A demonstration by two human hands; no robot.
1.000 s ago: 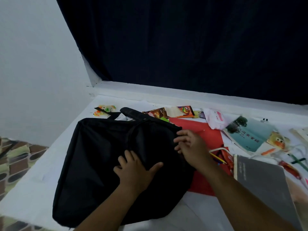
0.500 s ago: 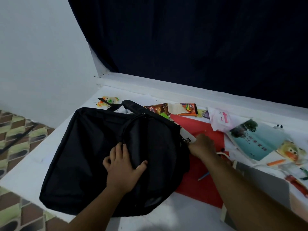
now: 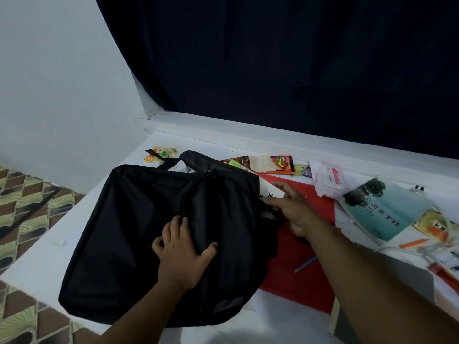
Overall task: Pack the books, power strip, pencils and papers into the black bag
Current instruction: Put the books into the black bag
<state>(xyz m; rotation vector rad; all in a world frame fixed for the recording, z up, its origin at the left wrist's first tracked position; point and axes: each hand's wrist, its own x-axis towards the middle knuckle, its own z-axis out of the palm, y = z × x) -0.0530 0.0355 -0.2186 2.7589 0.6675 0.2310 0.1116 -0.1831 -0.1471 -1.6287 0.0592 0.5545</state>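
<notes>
Head view: large black fabric bag [image 3: 139,234] lies flat on white ledge [image 3: 39,264], handle toward dark curtain [image 3: 285,58]. Left hand [image 3: 182,256] pressed on bag top, fingers spread, thumb apart, pinching fold of fabric. Right hand [image 3: 295,212] at bag's right edge, fingers extended, touching white paper with black marks [image 3: 269,192] at bag mouth; grip on it cannot tell. Red paper sheet [image 3: 305,276] under bag's right side, blue pencil [image 3: 306,263] on it. Teal-covered book [image 3: 383,209] lies right, orange pencil [image 3: 413,243] near it.
</notes>
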